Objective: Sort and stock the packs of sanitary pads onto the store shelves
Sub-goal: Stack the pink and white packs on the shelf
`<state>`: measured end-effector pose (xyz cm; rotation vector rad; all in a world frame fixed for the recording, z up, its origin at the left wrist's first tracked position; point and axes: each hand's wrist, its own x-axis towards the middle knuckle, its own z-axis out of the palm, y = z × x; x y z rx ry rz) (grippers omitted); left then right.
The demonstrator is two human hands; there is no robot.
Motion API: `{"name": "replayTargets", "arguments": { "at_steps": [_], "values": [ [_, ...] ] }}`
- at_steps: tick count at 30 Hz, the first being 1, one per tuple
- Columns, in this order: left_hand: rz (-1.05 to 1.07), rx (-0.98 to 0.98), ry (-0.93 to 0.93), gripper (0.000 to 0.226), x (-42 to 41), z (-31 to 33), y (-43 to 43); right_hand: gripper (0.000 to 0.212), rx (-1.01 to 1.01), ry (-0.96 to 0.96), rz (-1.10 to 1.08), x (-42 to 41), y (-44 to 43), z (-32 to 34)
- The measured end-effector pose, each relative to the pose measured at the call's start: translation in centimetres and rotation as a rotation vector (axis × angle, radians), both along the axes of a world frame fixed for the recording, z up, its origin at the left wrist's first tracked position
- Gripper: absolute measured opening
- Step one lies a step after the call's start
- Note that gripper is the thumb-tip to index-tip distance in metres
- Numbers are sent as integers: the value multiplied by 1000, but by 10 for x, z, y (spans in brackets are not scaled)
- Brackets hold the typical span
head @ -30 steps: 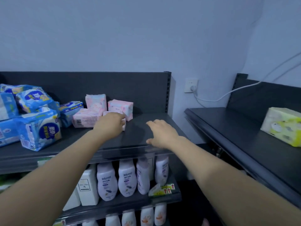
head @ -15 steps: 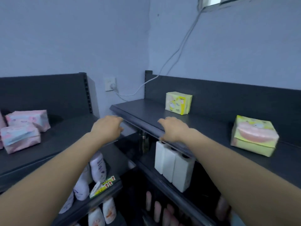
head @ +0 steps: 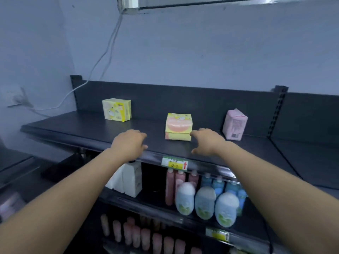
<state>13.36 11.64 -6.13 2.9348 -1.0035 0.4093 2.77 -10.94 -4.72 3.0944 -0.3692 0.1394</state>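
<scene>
Head view: both hands hover empty over the front edge of the dark metal top shelf [head: 73, 129]. The left hand [head: 129, 143] has its fingers loosely curled. The right hand [head: 207, 142], fingers relaxed, sits just beside the soft yellow-and-pink pack of pads [head: 178, 126] mid-shelf. Best play: span its sides and squeeze lightly. This shelf also carries a yellow plastic pack [head: 116, 112] back-left and a pink plastic pack [head: 235, 124] to the right; the shelf below holds rounded white-and-blue bottles [head: 203, 202].

A pale blue-grey painted wall [head: 211, 52] fills the upper frame. At top centre is the white-framed edge of a window [head: 132, 2], from which thin grey cables [head: 107, 50] drop leftward. Below, a dark metal shelf unit [head: 183, 99] spans the middle, its tiers dimly lit.
</scene>
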Motion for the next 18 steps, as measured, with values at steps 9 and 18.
{"name": "replayTargets", "arguments": {
  "at_steps": [9, 18],
  "values": [
    [-160, -62, 4, 41, -48, 5, -156, 63, 5, 19, -198, -87, -134, 2],
    [-248, -103, 32, 46, -72, -7, -285, 66, 25, 53, -270, -131, -241, -8]
  ]
}}
